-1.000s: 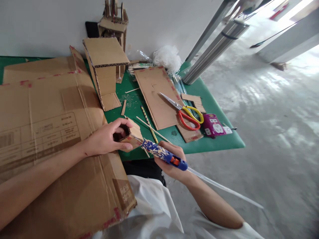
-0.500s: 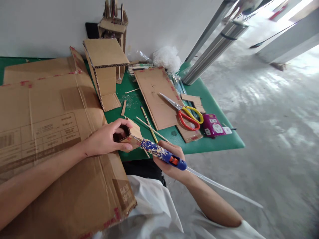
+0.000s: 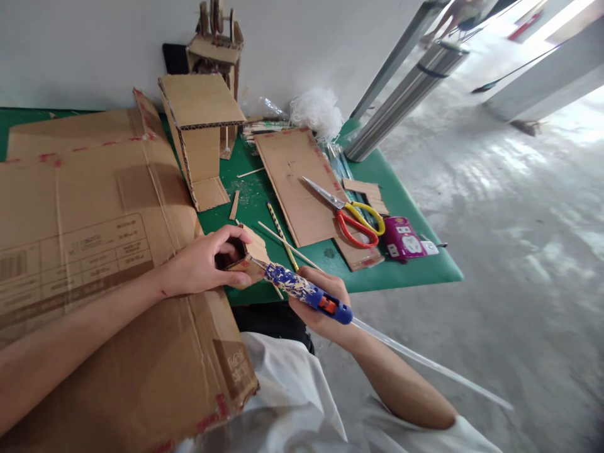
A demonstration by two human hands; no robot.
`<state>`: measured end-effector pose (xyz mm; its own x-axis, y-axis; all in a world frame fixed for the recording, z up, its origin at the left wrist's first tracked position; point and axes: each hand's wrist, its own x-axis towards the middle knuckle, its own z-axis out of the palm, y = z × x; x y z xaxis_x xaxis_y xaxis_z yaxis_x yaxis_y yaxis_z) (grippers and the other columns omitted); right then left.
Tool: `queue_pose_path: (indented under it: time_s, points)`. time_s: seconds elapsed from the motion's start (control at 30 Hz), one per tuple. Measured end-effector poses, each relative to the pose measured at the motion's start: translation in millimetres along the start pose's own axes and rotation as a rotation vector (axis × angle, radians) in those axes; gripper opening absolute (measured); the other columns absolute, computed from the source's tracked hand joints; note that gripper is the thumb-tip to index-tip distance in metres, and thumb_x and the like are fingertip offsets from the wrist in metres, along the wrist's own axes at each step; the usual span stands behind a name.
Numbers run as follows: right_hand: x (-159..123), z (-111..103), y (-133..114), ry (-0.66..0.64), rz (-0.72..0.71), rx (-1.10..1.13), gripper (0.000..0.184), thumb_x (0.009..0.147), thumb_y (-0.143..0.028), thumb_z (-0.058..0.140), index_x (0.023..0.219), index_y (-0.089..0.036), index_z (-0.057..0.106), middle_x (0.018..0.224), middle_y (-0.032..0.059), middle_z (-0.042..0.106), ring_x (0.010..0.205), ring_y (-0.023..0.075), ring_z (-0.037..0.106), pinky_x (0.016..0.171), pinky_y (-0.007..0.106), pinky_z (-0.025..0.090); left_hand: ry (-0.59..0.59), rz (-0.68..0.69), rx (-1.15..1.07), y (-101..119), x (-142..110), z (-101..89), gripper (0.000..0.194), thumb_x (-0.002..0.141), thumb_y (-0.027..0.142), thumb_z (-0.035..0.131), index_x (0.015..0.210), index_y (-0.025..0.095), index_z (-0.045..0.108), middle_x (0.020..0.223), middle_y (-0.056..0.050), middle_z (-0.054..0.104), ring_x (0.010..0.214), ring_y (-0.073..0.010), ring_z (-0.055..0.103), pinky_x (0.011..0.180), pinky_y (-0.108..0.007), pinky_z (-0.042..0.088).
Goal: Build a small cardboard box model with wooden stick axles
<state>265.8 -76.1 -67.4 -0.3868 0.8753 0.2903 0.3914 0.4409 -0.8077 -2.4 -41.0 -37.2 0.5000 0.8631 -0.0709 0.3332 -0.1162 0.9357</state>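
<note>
A large flattened cardboard sheet [image 3: 94,239] covers the left part of the green table [image 3: 415,267], with the person's left forearm lying across it. The left hand [image 3: 201,264] is closed around a small cardboard piece [image 3: 250,255], thumb below and fingers over its top, at the near table edge. Behind it stands an upright cardboard structure [image 3: 201,135]. The nozzle of a blue patterned glue gun [image 3: 306,294] touches the right side of the small cardboard piece. The right hand [image 3: 325,302] is clamped around the glue gun, and a clear glue stick [image 3: 425,362] projects from its rear. Farther right, scissors [image 3: 352,214] with red and yellow handles lie on a flat cardboard panel [image 3: 297,182], beside a purple power strip [image 3: 403,238].
</note>
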Motion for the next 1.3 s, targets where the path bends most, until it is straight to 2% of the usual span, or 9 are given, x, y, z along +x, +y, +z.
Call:
queue_pose_path:
  time_s: [0.33, 0.83, 1.13, 1.3]
  points:
    - [1.0, 0.9, -1.8, -0.001, 0.038, 0.002, 0.023, 0.080, -0.014, 0.062, 0.067, -0.022, 0.044, 0.065, -0.0039, 0.048, 0.055, 0.0103, 0.044, 0.051, 0.025, 0.036, -0.010, -0.012, 0.010, 0.6, -0.6, -1.2, 0.059, 0.076, 0.047, 0.082, 0.121, 0.024, 0.051, 0.083, 0.004, 0.065, 0.075, -0.0158, 0.066, 0.069, -0.026, 0.050]
    - [4.7, 0.7, -3.9, -0.018, 0.003, -0.001, 0.023, 0.079, -0.013, 0.063, 0.068, -0.022, 0.045, 0.066, -0.0033, 0.050, 0.056, 0.0105, 0.045, 0.052, 0.025, 0.036, -0.005, 0.018, 0.074, -1.7, -0.3, -0.9, 0.060, 0.075, 0.050, 0.082, 0.121, 0.025, 0.052, 0.086, 0.003, 0.066, 0.078, -0.0164, 0.067, 0.073, -0.028, 0.051]
    - [0.2, -2.7, -0.2, -0.020, 0.003, -0.030, 0.023, 0.080, -0.013, 0.063, 0.069, -0.022, 0.045, 0.067, -0.0026, 0.053, 0.056, 0.0100, 0.046, 0.053, 0.025, 0.037, -0.014, 0.029, 0.041, -2.6, 0.4, -1.3, 0.058, 0.077, 0.048, 0.081, 0.121, 0.025, 0.051, 0.087, 0.003, 0.065, 0.076, -0.0148, 0.065, 0.069, -0.025, 0.049]
    - [1.6, -3.3, 0.3, -0.023, -0.011, -0.025, 0.024, 0.080, -0.013, 0.063, 0.069, -0.021, 0.043, 0.066, -0.0037, 0.050, 0.055, 0.0092, 0.044, 0.052, 0.024, 0.035, -0.002, 0.008, 0.077, -1.1, 0.3, -1.0, 0.059, 0.076, 0.050, 0.081, 0.121, 0.025, 0.052, 0.086, 0.004, 0.065, 0.077, -0.0153, 0.065, 0.071, -0.026, 0.048]
